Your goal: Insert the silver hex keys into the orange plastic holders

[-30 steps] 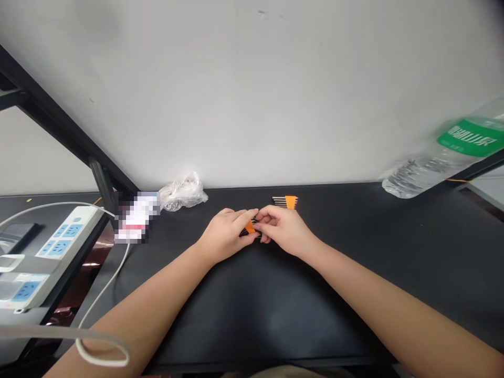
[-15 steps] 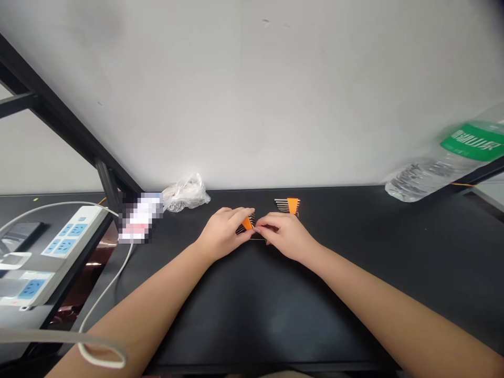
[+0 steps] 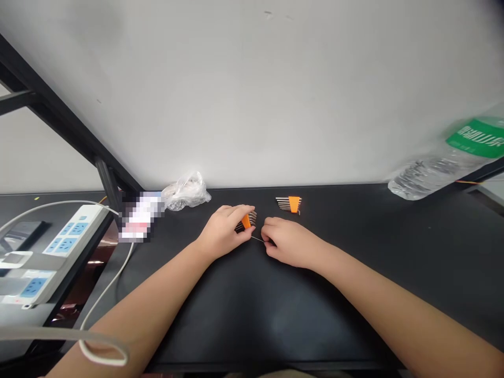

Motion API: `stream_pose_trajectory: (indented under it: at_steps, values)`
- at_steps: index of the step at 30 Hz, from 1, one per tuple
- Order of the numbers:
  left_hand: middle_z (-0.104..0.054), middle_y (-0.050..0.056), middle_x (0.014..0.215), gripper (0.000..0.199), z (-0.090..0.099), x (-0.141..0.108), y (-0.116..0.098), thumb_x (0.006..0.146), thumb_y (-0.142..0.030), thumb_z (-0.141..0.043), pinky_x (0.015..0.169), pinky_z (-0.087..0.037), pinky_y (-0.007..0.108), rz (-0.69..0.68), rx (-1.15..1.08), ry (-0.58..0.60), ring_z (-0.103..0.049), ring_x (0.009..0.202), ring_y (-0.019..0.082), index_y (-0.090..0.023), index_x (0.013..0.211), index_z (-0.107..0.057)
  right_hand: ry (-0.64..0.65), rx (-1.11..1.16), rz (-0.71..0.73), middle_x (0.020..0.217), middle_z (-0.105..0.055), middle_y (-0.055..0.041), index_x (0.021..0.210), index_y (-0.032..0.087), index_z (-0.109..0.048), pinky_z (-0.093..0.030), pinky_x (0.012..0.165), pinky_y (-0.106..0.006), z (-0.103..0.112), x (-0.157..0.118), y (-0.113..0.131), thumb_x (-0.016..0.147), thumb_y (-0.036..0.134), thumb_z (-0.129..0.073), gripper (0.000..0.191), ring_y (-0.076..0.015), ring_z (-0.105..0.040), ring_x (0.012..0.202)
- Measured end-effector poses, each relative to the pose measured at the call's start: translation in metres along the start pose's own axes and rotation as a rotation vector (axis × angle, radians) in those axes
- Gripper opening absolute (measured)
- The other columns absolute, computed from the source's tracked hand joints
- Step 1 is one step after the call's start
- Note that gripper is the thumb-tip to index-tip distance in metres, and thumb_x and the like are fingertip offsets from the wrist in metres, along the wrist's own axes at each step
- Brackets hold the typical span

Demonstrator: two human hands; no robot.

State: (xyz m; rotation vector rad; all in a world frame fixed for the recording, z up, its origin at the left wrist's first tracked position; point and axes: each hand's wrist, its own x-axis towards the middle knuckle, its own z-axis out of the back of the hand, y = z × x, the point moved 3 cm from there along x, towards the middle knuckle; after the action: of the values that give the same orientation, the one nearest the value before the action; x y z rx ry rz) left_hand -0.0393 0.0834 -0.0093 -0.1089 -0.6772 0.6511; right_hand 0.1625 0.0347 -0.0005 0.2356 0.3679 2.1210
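My left hand (image 3: pixel 225 231) is closed around an orange holder (image 3: pixel 246 221) with several metal hex keys in it, low over the black tabletop. Part of this holder is hidden by the fingers. Just to its right, my right hand (image 3: pixel 289 241) pinches a thin hex key (image 3: pixel 258 239) that points left toward the left thumb. Whether the key's far end touches the left hand or the holder I cannot tell. Behind my right hand lies a second orange hex key holder (image 3: pixel 294 204), its keys fanned out to the left.
A crumpled clear plastic bag (image 3: pixel 187 192) lies by the wall at back left. At the right, a large water bottle (image 3: pixel 452 157) leans at a slant. A power strip (image 3: pixel 59 252) and a white cable (image 3: pixel 128 252) are on the left, beside a black metal frame (image 3: pixel 71 126).
My right hand has moved slightly right and down, away from the left hand's holder, with the thin hex key in its fingers. The left hand has stayed in place.
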Motion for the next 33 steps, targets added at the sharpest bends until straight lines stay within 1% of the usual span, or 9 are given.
stream_pose_trajectory:
  at_steps: [4, 7, 13, 17, 19, 23, 26, 30, 33]
  values:
    - [-0.076, 0.008, 0.124, 0.044, 0.000, 0.000, 0.001, 0.094, -0.036, -0.073, 0.098, -0.058, 0.040, -0.047, 0.001, -0.001, -0.074, 0.110, 0.022, -0.024, 0.135, -0.061, 0.017, -0.131, -0.077, 0.079, -0.060, -0.0039, 0.074, 0.021, -0.054, -0.034, 0.054, -0.030, -0.001, -0.002, 0.006, 0.081, 0.006, -0.061, 0.018, -0.0153, -0.052, 0.062]
    - [-0.073, 0.009, 0.131, 0.033, 0.000, 0.000, 0.000, 0.097, -0.036, -0.070, 0.096, -0.059, 0.039, -0.079, 0.037, -0.051, -0.073, 0.115, 0.023, -0.025, 0.128, -0.068, -0.014, -0.060, -0.092, 0.074, -0.058, -0.0009, 0.074, 0.021, -0.049, -0.032, 0.053, -0.029, 0.003, -0.002, 0.005, 0.080, 0.004, -0.058, 0.021, -0.0143, -0.050, 0.059]
    - [-0.071, 0.010, 0.133, 0.020, 0.001, -0.002, 0.001, 0.097, -0.034, -0.070, 0.095, -0.061, 0.036, -0.071, 0.053, -0.113, -0.074, 0.113, 0.022, -0.026, 0.114, -0.076, -0.219, 0.196, -0.044, 0.077, -0.061, 0.0009, 0.082, 0.022, -0.053, -0.040, 0.062, -0.027, 0.013, 0.001, -0.004, 0.083, 0.006, -0.056, 0.016, -0.0150, -0.055, 0.069]
    - [-0.071, 0.009, 0.134, 0.017, 0.000, -0.003, 0.003, 0.097, -0.035, -0.071, 0.095, -0.062, 0.036, -0.066, 0.029, -0.121, -0.074, 0.113, 0.022, -0.026, 0.110, -0.077, -0.250, 0.222, -0.015, 0.079, -0.063, 0.0000, 0.085, 0.022, -0.058, -0.043, 0.065, -0.028, 0.017, 0.000, -0.009, 0.086, 0.008, -0.056, 0.015, -0.0151, -0.055, 0.069]
    - [-0.071, 0.009, 0.133, 0.020, 0.000, -0.003, 0.002, 0.096, -0.036, -0.072, 0.096, -0.062, 0.037, -0.065, 0.023, -0.121, -0.073, 0.115, 0.023, -0.026, 0.113, -0.076, -0.260, 0.232, -0.015, 0.079, -0.064, -0.0003, 0.085, 0.022, -0.061, -0.044, 0.065, -0.029, 0.020, -0.001, -0.010, 0.088, 0.010, -0.056, 0.014, -0.0151, -0.055, 0.068]
    - [-0.072, 0.011, 0.132, 0.039, 0.001, -0.001, -0.001, 0.094, -0.038, -0.075, 0.100, -0.061, 0.040, -0.051, 0.017, -0.106, -0.072, 0.119, 0.025, -0.024, 0.130, -0.067, -0.316, 0.274, -0.020, 0.080, -0.066, -0.0013, 0.087, 0.022, -0.065, -0.045, 0.064, -0.029, 0.024, -0.001, -0.007, 0.092, 0.014, -0.055, 0.014, -0.0151, -0.057, 0.068]
    - [-0.072, 0.012, 0.133, 0.045, 0.003, -0.001, -0.003, 0.093, -0.037, -0.075, 0.102, -0.061, 0.041, -0.055, 0.009, -0.118, -0.072, 0.120, 0.026, -0.024, 0.135, -0.063, -0.336, 0.279, -0.025, 0.080, -0.067, -0.0016, 0.088, 0.022, -0.066, -0.045, 0.064, -0.029, 0.023, -0.001, -0.003, 0.093, 0.015, -0.055, 0.014, -0.0156, -0.058, 0.070]
    - [-0.072, 0.011, 0.132, 0.056, 0.005, 0.000, -0.003, 0.092, -0.038, -0.077, 0.103, -0.061, 0.040, -0.045, -0.005, -0.122, -0.072, 0.120, 0.025, -0.023, 0.143, -0.056, -0.346, 0.281, -0.026, 0.081, -0.068, -0.0012, 0.089, 0.022, -0.066, -0.046, 0.065, -0.029, 0.023, -0.001, -0.004, 0.093, 0.014, -0.056, 0.013, -0.0152, -0.059, 0.069]
    - [-0.073, 0.011, 0.129, 0.062, 0.005, 0.000, -0.002, 0.092, -0.042, -0.076, 0.105, -0.061, 0.043, -0.003, 0.000, -0.107, -0.072, 0.119, 0.027, -0.023, 0.146, -0.053, -0.332, 0.243, 0.010, 0.082, -0.067, -0.0021, 0.090, 0.022, -0.068, -0.046, 0.066, -0.030, 0.024, -0.002, -0.005, 0.095, 0.014, -0.054, 0.016, -0.0155, -0.059, 0.070]
